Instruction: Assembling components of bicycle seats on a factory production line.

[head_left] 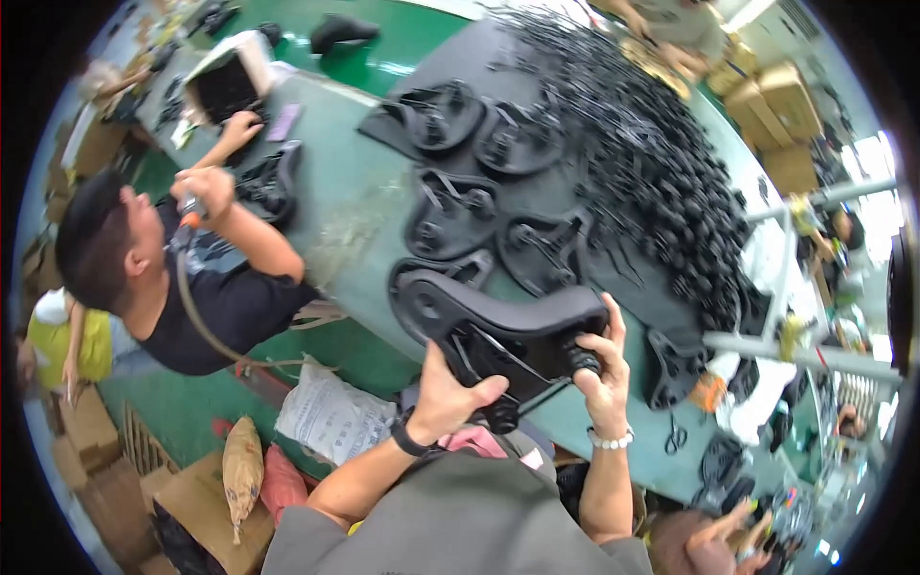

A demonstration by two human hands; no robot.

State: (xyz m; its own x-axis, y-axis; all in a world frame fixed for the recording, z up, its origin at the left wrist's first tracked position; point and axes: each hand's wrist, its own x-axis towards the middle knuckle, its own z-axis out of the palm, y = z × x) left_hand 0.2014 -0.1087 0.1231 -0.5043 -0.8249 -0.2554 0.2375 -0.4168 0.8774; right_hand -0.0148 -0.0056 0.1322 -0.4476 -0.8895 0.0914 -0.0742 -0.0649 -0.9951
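Both my hands hold up a black bicycle saddle (pixel 508 314) over the near edge of the table, tilted so that its rails and two coil springs show underneath. My left hand (pixel 450 391) grips its lower left side, thumb near the lower spring (pixel 500 415). My right hand (pixel 606 369) is closed around its right end, fingers at the other spring (pixel 578 355). Beyond it, several more black saddles lie with their undersides up, among them a saddle (pixel 546 247) just past the held one and a saddle (pixel 450 213) to its left.
A large heap of black springs and thin rods (pixel 671 206) covers the table's far right. Scissors (pixel 676 434) lie to my right, near another saddle part (pixel 674 369). At left a co-worker (pixel 206 297) holds a hose-fed tool (pixel 192 213). A white sack (pixel 335 414) stands below the table.
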